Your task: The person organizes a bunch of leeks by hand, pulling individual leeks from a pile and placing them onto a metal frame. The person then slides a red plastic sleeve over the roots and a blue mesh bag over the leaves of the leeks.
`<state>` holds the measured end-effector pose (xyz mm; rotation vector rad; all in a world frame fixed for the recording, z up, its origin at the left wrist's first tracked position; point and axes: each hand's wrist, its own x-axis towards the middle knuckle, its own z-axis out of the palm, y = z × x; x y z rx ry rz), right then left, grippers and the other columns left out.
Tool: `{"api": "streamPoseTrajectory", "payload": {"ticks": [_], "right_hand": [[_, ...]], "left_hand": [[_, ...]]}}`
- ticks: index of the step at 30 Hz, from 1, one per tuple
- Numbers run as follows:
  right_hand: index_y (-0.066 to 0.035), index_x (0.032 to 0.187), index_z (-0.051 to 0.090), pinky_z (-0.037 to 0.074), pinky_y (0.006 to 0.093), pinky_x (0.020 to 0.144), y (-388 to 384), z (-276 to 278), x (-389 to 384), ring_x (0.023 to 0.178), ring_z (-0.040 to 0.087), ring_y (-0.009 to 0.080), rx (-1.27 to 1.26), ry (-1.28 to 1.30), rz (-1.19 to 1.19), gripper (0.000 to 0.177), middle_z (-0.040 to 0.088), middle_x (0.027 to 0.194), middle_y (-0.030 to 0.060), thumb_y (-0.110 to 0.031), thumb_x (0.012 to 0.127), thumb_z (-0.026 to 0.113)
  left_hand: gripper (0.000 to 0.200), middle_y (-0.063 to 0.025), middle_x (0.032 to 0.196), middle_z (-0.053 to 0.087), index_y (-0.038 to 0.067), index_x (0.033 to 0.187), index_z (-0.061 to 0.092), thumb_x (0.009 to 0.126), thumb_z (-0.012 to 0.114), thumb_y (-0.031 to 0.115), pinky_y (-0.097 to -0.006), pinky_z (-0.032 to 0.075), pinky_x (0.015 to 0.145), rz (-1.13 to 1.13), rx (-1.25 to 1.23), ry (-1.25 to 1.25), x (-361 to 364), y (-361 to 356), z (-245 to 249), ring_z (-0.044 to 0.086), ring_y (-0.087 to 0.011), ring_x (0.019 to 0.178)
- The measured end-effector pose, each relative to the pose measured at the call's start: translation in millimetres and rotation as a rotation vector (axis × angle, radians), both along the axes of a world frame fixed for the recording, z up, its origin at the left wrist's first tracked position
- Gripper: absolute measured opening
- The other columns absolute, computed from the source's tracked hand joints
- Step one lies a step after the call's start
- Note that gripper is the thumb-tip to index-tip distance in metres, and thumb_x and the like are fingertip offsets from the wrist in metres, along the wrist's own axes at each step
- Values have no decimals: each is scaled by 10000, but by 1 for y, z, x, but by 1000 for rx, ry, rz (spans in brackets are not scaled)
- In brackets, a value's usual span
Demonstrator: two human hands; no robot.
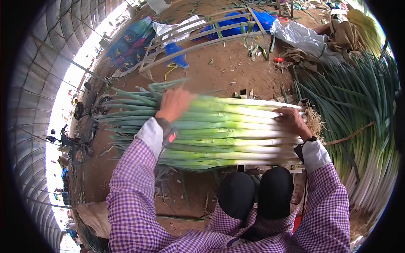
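A broad layer of long green onions lies side by side before my knees, leaves to the left, white stalks and roots to the right. My left hand, blurred by motion, is over the leaves at the far edge of the layer; its fingers are too smeared to read. At the white ends near the roots, my right hand has its fingers curled on the stalks of the far onions. Most of the support under the layer is hidden, with a metal piece showing at the far right corner.
A big heap of green onions lies at the right. Beyond the layer, a wooden frame rests on the dirt floor, near blue plastic and white sheeting. My knees are close to the near edge.
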<state>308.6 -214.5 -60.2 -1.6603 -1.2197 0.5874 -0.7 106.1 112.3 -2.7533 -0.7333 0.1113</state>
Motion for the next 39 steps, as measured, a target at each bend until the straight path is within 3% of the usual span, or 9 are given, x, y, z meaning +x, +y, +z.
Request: {"api": "streamPoseTrajectory", "payload": {"ticks": [2,5,11,14,17,22,25,31,39], "right_hand": [[-25,1155,757,567,335,793,-1,0,0,862,715,165,2,14,-3,306,771,991,130,-55,853,797],[-32,1154,759,564,338,793,1,1,1,853,720,186,-6,-113,5,311,768,985,136,-80,850,799],[-38,1147,762,568,350,795,1,2,1,842,723,200,-9,-83,2,296,768,973,144,-86,857,790],[-30,1145,760,571,354,801,1,3,-1,847,726,206,8,-59,4,281,771,971,148,-82,869,780],[-32,1154,760,573,366,818,-1,4,1,866,738,254,13,-110,20,274,773,994,163,-119,895,775],[-47,1184,761,567,369,857,1,-2,3,932,744,260,8,-86,20,309,777,1046,165,-158,896,782],[-47,1182,763,562,370,877,-1,3,1,952,740,243,-24,-23,12,311,780,1056,150,-171,897,773],[-42,1177,767,559,396,922,3,-12,8,1022,734,306,49,-117,47,333,767,1141,171,-250,918,731],[-82,1235,747,538,437,933,7,-20,11,1061,696,348,40,-296,35,323,727,1163,163,-239,953,732]], "left_hand": [[404,-140,889,665,70,958,741,1011,598,443,-539,513,747,65,54,-156,-17,-13,-8,678,-380,897],[437,-167,990,678,66,1007,742,1025,560,463,-573,502,823,164,112,-253,-33,-6,-19,669,-382,993],[513,-146,1263,672,81,1163,718,1048,463,511,-732,362,995,496,19,-75,-63,42,-4,585,-364,1251],[473,-126,1324,652,140,1265,680,1056,445,495,-730,345,1026,599,-62,-65,-93,88,-22,591,-362,1253],[542,-164,1331,651,121,1222,705,1040,432,552,-765,230,1113,524,-51,-123,-95,99,-32,526,-375,1331],[282,-139,1162,724,52,1083,746,978,657,297,-540,421,1041,93,97,-251,-63,72,13,614,-331,1211],[340,-174,1201,711,29,1165,721,961,682,298,-507,464,1001,-165,-118,-298,-44,87,-8,628,-367,1175],[499,-227,1342,635,29,1382,605,978,658,316,-457,450,1093,-337,-317,-233,8,-19,-30,593,-387,1261],[485,-179,1323,655,61,1352,640,971,661,360,-484,413,1100,-154,-85,-253,6,-76,-57,593,-376,1234]]}}
